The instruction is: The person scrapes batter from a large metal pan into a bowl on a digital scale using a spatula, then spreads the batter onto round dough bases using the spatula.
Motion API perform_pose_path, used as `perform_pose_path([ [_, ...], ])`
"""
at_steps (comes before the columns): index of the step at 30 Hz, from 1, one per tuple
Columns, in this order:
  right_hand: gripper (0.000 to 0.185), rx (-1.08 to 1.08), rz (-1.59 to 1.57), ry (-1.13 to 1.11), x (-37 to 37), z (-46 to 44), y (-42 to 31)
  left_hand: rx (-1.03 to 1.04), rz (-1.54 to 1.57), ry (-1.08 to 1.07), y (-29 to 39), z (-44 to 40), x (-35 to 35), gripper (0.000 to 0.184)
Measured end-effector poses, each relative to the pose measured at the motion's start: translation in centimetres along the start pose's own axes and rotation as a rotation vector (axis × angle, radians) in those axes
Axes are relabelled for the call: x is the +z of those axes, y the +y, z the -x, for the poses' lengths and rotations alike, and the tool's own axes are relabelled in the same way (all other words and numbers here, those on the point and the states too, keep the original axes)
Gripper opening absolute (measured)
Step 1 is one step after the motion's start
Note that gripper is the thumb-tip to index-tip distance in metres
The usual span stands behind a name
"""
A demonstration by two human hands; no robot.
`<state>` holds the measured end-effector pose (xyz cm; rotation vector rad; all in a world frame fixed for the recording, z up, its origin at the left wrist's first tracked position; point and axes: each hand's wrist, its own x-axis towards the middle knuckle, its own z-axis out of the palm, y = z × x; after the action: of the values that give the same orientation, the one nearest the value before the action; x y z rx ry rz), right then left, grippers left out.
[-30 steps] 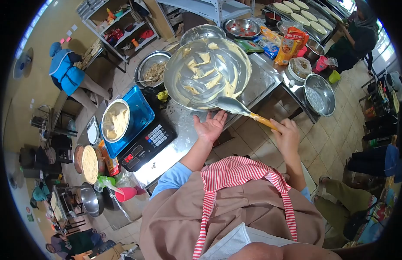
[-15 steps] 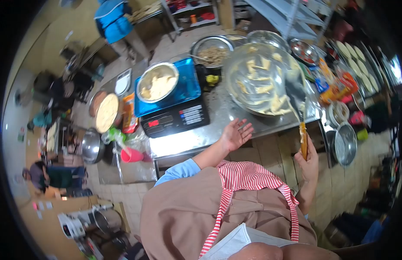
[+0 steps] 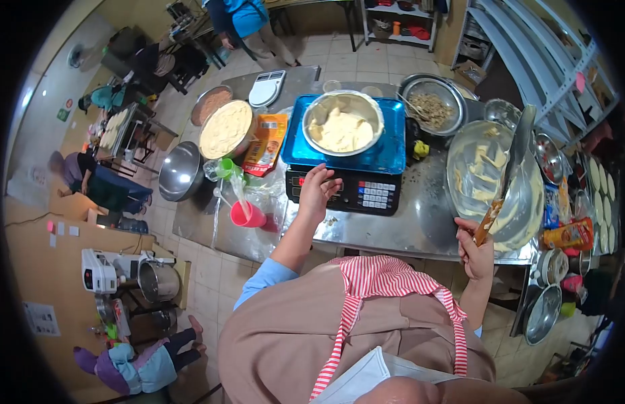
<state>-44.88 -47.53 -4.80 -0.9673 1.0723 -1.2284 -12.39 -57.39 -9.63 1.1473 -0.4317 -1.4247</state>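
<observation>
My right hand (image 3: 475, 248) grips the wooden handle of a spatula (image 3: 516, 151), whose grey blade points up over the large steel bowl (image 3: 475, 176) smeared with pale cream. My left hand (image 3: 317, 192) is raised over the front of the black scale (image 3: 363, 195), its fingers apart and somewhat curled, with nothing seen in them. On the scale's blue tray (image 3: 392, 135) stands a small steel bowl (image 3: 344, 95) holding pale cream.
Left of the scale are an orange packet (image 3: 265, 143), a cream-filled bowl (image 3: 226, 129), a pink cup (image 3: 248, 214) and a white scale (image 3: 267, 88). A bowl of chopped filling (image 3: 433, 104) stands behind. Several people are farther off.
The view has swung left, bringing the scale to the middle. My left hand has moved from near the large bowl to the scale's front. The spatula, still in my right hand, now points upward.
</observation>
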Motion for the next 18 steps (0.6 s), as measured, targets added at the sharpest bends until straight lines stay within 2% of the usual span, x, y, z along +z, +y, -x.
perform_pose_path([
  [5,0.026,0.033,0.005,0.044,2.4,-2.0,0.1,-0.117,-0.036,-0.088,1.1,-3.6,0.1,0.042],
  [8,0.026,0.03,0.016,0.067,3.3,-2.3,0.6,-0.175,0.0,-0.035,1.1,-5.0,1.3,0.044],
  [12,0.026,0.037,-0.006,0.099,4.5,-2.3,0.7,-0.139,-0.032,0.014,0.7,-6.4,2.5,0.04],
  [18,0.025,0.056,-0.066,0.044,4.6,-1.9,0.8,-0.086,0.145,-0.041,1.9,-5.9,2.4,0.037],
])
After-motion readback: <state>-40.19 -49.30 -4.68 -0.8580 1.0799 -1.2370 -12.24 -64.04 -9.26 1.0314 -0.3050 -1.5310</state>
